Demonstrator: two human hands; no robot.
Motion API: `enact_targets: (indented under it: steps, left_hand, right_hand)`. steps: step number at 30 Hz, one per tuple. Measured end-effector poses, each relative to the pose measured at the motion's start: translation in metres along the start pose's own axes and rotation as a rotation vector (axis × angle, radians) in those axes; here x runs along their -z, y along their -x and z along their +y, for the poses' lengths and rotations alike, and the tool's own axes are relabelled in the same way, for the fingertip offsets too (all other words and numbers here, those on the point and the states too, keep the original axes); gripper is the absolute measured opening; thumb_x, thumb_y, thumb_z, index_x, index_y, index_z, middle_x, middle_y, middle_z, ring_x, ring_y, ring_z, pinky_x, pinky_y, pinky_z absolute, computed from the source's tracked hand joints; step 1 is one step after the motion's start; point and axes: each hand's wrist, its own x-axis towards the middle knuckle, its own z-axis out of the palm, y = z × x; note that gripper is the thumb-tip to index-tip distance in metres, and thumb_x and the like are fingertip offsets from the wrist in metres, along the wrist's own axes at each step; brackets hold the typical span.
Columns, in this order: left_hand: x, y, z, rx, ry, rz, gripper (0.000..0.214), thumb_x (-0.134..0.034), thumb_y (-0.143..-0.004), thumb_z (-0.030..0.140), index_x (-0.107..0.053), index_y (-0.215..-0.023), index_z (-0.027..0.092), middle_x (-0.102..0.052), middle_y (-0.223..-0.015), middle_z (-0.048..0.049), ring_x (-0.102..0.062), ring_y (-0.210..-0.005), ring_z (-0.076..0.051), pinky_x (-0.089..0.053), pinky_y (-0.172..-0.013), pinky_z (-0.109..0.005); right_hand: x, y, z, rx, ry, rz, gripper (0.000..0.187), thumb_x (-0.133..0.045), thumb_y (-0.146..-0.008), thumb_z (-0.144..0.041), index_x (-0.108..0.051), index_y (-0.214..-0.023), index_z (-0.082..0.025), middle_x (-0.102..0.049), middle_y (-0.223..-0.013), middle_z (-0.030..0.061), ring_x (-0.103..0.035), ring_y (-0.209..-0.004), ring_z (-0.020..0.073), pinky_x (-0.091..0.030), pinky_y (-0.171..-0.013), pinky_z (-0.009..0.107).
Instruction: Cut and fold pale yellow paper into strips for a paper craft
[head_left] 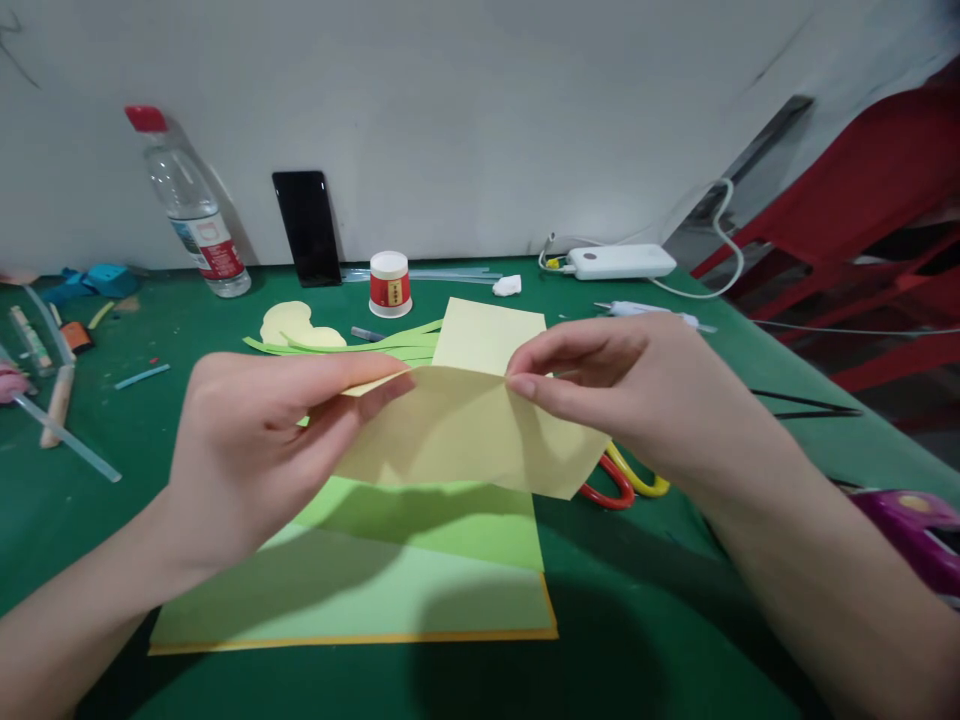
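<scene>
Between both hands a pale yellow sheet of paper (450, 430) is held up above the table. My left hand (262, 440) pinches its left part between thumb and fingers. The fingertips of my right hand (600, 375) pinch its upper edge, right of the middle. Just behind lies another pale yellow piece of paper (487, 335), its lower part hidden. Below the held sheet is a stack of light green paper (360, 590) with an orange edge showing underneath. Scissors (619, 485) with red and yellow handles are partly covered by the sheet and my right hand.
Green strips (405, 345) and scalloped yellow cutouts (289, 325) lie behind my left hand. Along the wall stand a water bottle (199, 215), a phone (307, 228) and a paper cup (390, 285). A white power strip (622, 262) and red chairs (862, 200) are at right.
</scene>
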Motion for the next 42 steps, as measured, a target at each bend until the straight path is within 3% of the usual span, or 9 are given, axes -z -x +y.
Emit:
enact_targets:
  steps: [5,9,12,20,25,30,34,37,42]
  left_hand:
    - [-0.002,-0.010,-0.005,0.204,0.250,-0.119,0.011,-0.059,-0.076,0.028,-0.068,-0.072,0.023,-0.067,-0.062,0.0057,-0.055,-0.046,-0.009,-0.039,-0.035,-0.018]
    - [-0.002,-0.016,-0.020,0.431,0.461,-0.377,0.016,-0.063,-0.073,0.035,-0.066,-0.071,0.019,-0.066,-0.057,0.0032,-0.059,-0.042,-0.011,-0.042,-0.034,-0.016]
    - [-0.001,-0.019,-0.030,0.442,0.504,-0.493,0.019,-0.059,-0.077,0.034,-0.065,-0.069,0.017,-0.060,-0.044,0.0041,-0.058,-0.040,-0.010,-0.043,-0.038,-0.014]
    - [0.001,-0.023,-0.035,0.466,0.494,-0.420,0.019,-0.060,-0.076,0.029,-0.060,-0.061,0.018,-0.052,-0.038,0.0072,-0.047,-0.028,-0.006,-0.033,-0.032,-0.016]
    - [0.000,-0.024,-0.033,0.439,0.474,-0.585,0.028,-0.057,-0.078,0.034,-0.056,-0.056,0.017,-0.051,-0.034,0.0063,-0.046,-0.029,-0.007,-0.031,-0.032,-0.018]
    - [0.002,-0.024,-0.043,0.459,0.564,-0.462,0.026,-0.060,-0.077,0.031,-0.056,-0.058,0.015,-0.045,-0.030,0.0099,-0.039,-0.027,-0.001,-0.026,-0.031,-0.014]
    - [0.008,-0.028,-0.060,0.479,0.709,-0.156,0.033,-0.064,-0.073,0.034,-0.049,-0.051,0.014,-0.040,-0.027,0.0108,-0.032,-0.021,0.001,-0.024,-0.026,-0.013]
    - [0.013,-0.032,-0.067,0.579,0.809,-0.143,0.024,-0.063,-0.075,0.025,-0.054,-0.057,0.012,-0.050,-0.038,0.0100,-0.036,-0.025,0.002,-0.026,-0.026,-0.010]
    - [0.004,-0.031,-0.081,0.549,0.828,-0.310,0.019,-0.066,-0.072,0.032,-0.061,-0.067,0.014,-0.062,-0.051,0.0046,-0.056,-0.046,-0.008,-0.047,-0.040,-0.016]
  right_hand:
    - [0.002,0.000,-0.001,0.046,0.036,0.003,0.010,-0.059,-0.071,-0.022,-0.063,-0.062,-0.020,-0.062,-0.062,-0.0015,-0.054,-0.055,0.0084,-0.041,-0.044,0.017]
    - [0.001,-0.001,-0.002,0.057,0.057,0.002,0.009,-0.056,-0.073,-0.020,-0.062,-0.065,-0.020,-0.059,-0.061,-0.0027,-0.051,-0.051,0.0063,-0.039,-0.043,0.015]
    - [0.001,-0.001,-0.001,0.029,0.064,0.010,0.008,-0.055,-0.072,-0.019,-0.062,-0.067,-0.019,-0.054,-0.052,-0.0035,-0.046,-0.046,0.0062,-0.036,-0.041,0.017]
    - [0.014,-0.004,0.004,-0.079,-0.017,-0.092,0.016,-0.056,-0.075,-0.031,-0.065,-0.074,-0.019,-0.060,-0.064,0.0003,-0.051,-0.054,0.0089,-0.039,-0.045,0.019]
    - [0.008,-0.005,0.002,-0.024,-0.014,-0.275,0.021,-0.052,-0.079,-0.036,-0.065,-0.076,-0.020,-0.063,-0.073,0.0006,-0.055,-0.061,0.0099,-0.041,-0.048,0.019]
    - [0.004,-0.003,0.002,-0.097,0.003,-0.364,0.021,-0.054,-0.078,-0.036,-0.059,-0.067,-0.019,-0.034,-0.039,-0.0084,-0.027,-0.033,0.0040,-0.017,-0.033,0.020]
    - [0.012,-0.002,0.001,-0.138,0.064,-0.396,0.015,-0.059,-0.072,-0.029,-0.063,-0.063,-0.018,-0.049,-0.047,-0.0049,-0.041,-0.039,0.0060,-0.024,-0.035,0.020]
    - [0.022,-0.005,0.004,-0.169,0.079,-0.289,0.016,-0.064,-0.068,-0.030,-0.063,-0.057,-0.018,-0.057,-0.050,-0.0034,-0.049,-0.044,0.0082,-0.034,-0.039,0.020]
    - [0.026,-0.011,0.014,-0.125,-0.293,0.210,0.010,-0.070,-0.064,-0.028,-0.069,-0.073,-0.023,-0.068,-0.068,-0.0023,-0.062,-0.062,0.0127,-0.049,-0.054,0.023]
